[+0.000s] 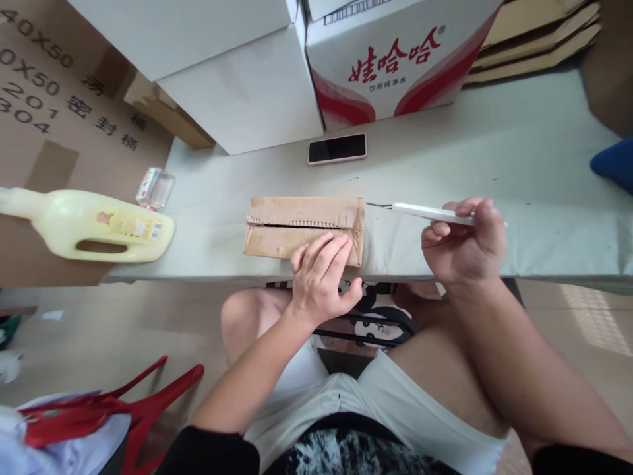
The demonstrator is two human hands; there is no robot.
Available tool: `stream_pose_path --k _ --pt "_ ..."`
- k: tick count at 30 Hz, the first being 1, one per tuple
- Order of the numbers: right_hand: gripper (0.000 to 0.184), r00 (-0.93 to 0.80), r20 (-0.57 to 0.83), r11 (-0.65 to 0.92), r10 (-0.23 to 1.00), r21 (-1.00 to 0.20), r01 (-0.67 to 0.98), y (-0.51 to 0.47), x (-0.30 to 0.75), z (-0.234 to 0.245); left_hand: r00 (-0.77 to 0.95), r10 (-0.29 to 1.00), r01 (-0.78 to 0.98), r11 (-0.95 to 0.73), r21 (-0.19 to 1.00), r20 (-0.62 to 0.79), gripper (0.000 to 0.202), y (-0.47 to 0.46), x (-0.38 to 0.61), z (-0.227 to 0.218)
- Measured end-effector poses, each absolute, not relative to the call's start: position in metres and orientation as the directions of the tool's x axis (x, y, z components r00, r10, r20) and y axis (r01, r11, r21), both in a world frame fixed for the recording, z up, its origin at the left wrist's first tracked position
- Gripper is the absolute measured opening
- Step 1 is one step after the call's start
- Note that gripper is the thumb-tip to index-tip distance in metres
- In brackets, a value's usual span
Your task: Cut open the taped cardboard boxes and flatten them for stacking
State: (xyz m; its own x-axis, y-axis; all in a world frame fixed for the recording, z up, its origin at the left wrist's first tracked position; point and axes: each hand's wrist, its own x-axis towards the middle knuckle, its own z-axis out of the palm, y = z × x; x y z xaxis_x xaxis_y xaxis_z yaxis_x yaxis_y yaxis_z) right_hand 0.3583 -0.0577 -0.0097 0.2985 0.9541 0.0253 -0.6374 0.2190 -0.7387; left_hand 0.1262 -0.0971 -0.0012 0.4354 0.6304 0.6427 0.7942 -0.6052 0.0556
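Observation:
A small brown cardboard box (277, 245) lies on the pale cloth-covered table near its front edge. Along its top runs a dark slit beside a jagged line. My left hand (321, 277) rests flat on the box's near right part, fingers stretched out and thumb apart. To the right of the box, my right hand (465, 247) is closed around a white utility knife (425, 211). The knife's thin dark blade points left, its tip close to the box's right end; I cannot tell whether they touch.
Behind the box lies a phone (337, 149), with large white cartons (247, 92) and a red-and-white carton (395, 66) beyond. A yellow bottle (103, 224) and a clear small container (155, 188) are on the left. Something blue (616, 165) sits at the right edge.

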Motion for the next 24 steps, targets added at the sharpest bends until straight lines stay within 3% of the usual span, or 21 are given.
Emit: stream_pose_path --k 8,18,24 --pt "0.029 0.245 0.324 0.401 0.914 -0.815 -0.417 -0.075 0.339 -0.004 0.315 0.523 0.849 -0.528 0.011 0.792 0.040 -0.079 0.142 -0.022" --pt "0.032 0.208 0.395 0.408 0.895 -0.913 -0.021 -0.086 0.346 -0.018 0.266 0.477 0.851 -0.524 0.029 0.838 0.041 -0.073 0.145 -0.030" --pt "0.031 0.207 0.432 0.426 0.878 -0.902 0.076 -0.089 0.346 -0.009 0.256 0.494 0.859 -0.511 0.039 0.831 0.045 -0.074 0.145 -0.034"
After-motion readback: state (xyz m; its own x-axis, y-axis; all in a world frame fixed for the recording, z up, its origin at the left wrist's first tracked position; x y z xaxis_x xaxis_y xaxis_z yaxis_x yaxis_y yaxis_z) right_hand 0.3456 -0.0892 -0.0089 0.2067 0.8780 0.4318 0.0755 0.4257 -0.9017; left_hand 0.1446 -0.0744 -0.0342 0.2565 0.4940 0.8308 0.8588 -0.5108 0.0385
